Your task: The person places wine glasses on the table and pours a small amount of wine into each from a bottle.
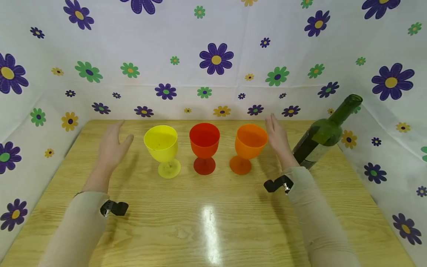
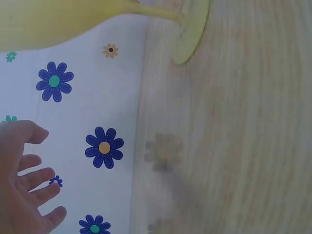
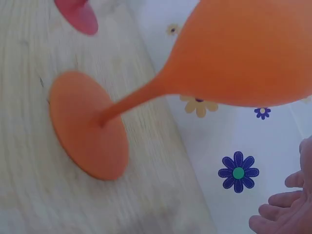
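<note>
Three plastic goblets stand upright in a row on the wooden table: a yellow goblet (image 1: 162, 146), a red goblet (image 1: 205, 142) and an orange goblet (image 1: 249, 144). To the left of the yellow one is my left hand (image 1: 112, 146), its thumb spread from the fingers and nothing held. My right hand (image 1: 279, 139) is raised just right of the orange goblet's bowl, fingers extended and overlapping its rim side in the head view. In the right wrist view the orange goblet's foot (image 3: 87, 126) rests flat on the table. A green glass wine bottle (image 1: 317, 137) is right of that hand.
White cloth (image 1: 140, 29) printed with flowers surrounds the back and both sides of the table (image 1: 166, 222). Small black cameras (image 1: 115, 207) sit at both wrists, over beige sleeves. The bottle's neck leans outward in the head view near the right-hand cloth.
</note>
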Available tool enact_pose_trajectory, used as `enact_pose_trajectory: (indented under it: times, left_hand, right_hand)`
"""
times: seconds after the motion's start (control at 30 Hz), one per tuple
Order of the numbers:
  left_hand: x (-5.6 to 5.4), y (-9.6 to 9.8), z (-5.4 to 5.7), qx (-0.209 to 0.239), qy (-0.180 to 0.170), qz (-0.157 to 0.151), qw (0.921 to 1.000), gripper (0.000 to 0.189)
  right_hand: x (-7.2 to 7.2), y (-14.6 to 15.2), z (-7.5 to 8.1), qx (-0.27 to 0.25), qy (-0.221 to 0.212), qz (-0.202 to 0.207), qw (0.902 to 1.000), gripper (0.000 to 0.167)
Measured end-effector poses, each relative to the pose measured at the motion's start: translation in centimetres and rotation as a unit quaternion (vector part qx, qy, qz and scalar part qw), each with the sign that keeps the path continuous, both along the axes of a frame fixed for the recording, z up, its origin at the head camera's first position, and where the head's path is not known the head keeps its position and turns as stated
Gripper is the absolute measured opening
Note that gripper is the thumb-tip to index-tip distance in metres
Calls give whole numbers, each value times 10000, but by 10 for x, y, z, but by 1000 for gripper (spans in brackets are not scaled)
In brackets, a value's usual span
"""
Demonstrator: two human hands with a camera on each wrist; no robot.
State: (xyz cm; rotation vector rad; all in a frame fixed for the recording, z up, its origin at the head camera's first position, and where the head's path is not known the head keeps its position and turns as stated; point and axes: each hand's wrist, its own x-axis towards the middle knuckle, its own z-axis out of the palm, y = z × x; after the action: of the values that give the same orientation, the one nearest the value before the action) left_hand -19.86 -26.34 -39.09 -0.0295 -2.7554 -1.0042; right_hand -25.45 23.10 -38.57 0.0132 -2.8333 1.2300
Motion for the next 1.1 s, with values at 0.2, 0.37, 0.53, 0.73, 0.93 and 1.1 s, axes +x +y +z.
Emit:
enact_pose_trajectory:
  times: [0.2,0.37,0.53,0.73,0.93,1.1]
  left_hand:
    - [51,4,-11,1461,-201,471,9879,43]
    - [90,14,-20,1702,-502,389,9834,33]
    - [116,29,-28,1745,-962,-146,9798,35]
    - [125,70,-33,1913,-1167,-912,9703,29]
    - [120,121,-40,1957,-936,-1591,9631,26]
    - [114,159,-44,2217,-561,-2259,9469,36]
  right_hand:
    - [33,2,-11,-1024,-296,-61,9943,69]
    - [59,0,-19,-1879,-193,-82,9820,67]
    - [82,-4,-22,-2002,-5,-179,9796,63]
    - [99,-4,-23,-2155,187,-250,9760,59]
    - [106,-2,-24,-2172,260,-151,9757,57]
    - [109,-2,-21,-2081,310,-123,9775,57]
